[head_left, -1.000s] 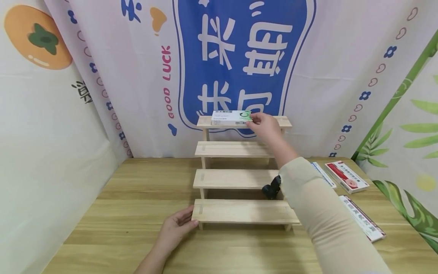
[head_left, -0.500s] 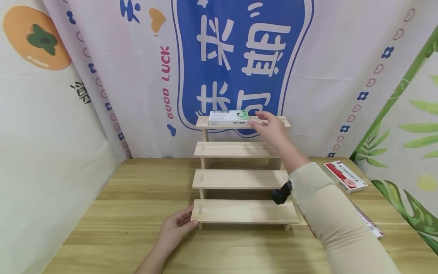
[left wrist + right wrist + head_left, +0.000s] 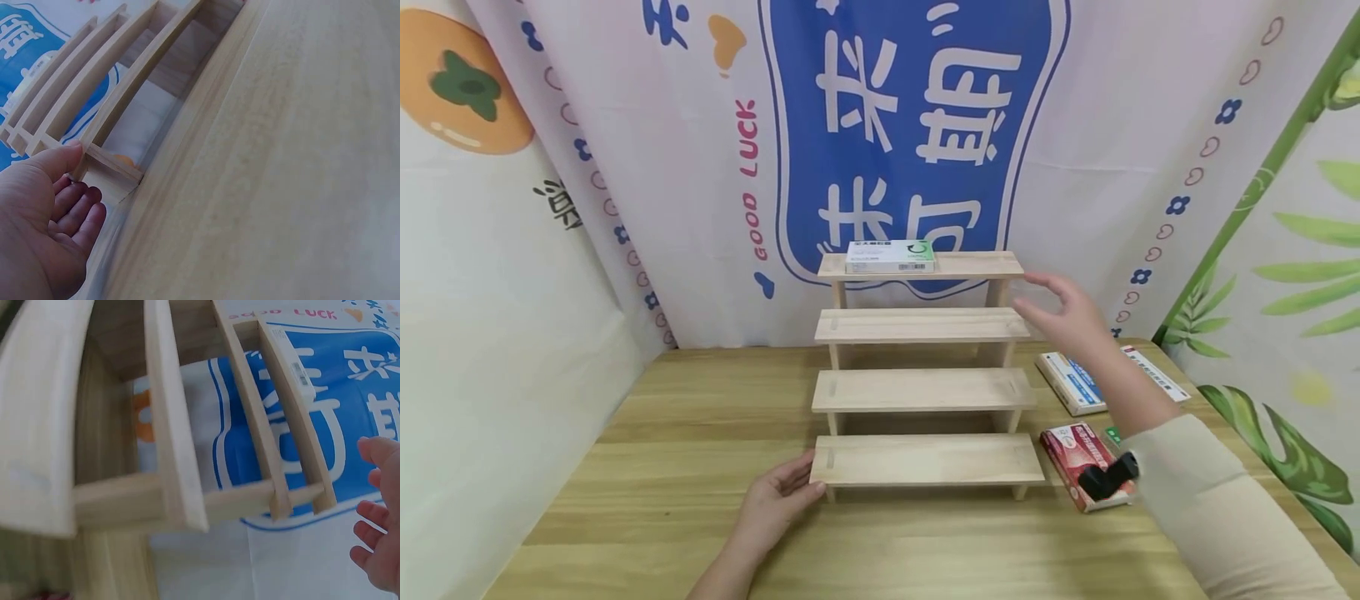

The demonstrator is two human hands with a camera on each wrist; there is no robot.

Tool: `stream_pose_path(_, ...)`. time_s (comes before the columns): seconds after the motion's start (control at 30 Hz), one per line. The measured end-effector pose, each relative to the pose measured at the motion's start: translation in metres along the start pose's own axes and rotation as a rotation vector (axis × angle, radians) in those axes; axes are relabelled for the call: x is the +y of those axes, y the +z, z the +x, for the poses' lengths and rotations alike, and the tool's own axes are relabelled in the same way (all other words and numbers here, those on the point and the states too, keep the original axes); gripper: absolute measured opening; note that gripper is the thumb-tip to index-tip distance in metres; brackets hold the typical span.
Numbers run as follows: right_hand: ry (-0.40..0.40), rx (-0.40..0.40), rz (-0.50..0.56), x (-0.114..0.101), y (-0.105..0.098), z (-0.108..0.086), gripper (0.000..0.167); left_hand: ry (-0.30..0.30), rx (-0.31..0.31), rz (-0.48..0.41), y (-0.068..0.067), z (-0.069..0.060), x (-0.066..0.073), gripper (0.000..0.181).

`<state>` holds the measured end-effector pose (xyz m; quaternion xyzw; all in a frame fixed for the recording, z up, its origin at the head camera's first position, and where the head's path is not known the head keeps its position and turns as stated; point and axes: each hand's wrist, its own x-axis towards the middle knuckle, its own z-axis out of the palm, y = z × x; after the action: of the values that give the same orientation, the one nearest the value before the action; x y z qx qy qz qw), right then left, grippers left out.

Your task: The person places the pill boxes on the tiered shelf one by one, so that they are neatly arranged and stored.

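Left grip (image 3: 773, 504) holds the near left corner of a four-tier wooden stand (image 3: 923, 390), thumb against the front edge of the lowest tier (image 3: 928, 461) and fingers bent beside its end. That tier sits low over a wood-grain tabletop (image 3: 692, 467). To the right, a cream sleeve (image 3: 1240, 508) reaches forward, a small black camera (image 3: 1108, 477) at its cuff. Behind the camera lies a red medicine box (image 3: 1078, 450), partly covered by it, just beside the stand. Next to that box shows a bit of something green, mostly hidden. Farther back lie a white and blue medicine box (image 3: 1071, 388) and, to its right, a white box (image 3: 1157, 375) partly behind the forearm. Right grip (image 3: 1067, 317) is spread, thumb and fingers parted around nothing, near the right end of the top tier (image 3: 976, 264). On the left half of that highest tier, a white and green medicine box (image 3: 891, 257) lies flat, well apart from both hands. Beyond hangs a pale cloth (image 3: 1090, 200) with a blue panel (image 3: 955, 142) bearing white characters.
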<state>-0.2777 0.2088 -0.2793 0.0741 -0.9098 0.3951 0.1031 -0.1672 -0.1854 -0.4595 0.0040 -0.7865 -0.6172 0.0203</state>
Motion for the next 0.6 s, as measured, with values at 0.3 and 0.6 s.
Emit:
stream_pose_path(0.3, -0.011, 0.046, -0.085, 0.061, -0.024, -0.051, 0.065, 0.007, -0.011, -0.01, -0.001, 0.0, -0.001, 0.052)
stream_pose_path(0.6, 0.067, 0.055, -0.202, 0.116, -0.036, -0.099, 0.065, 0.025, -0.011, -0.012, 0.0, 0.001, -0.002, 0.051)
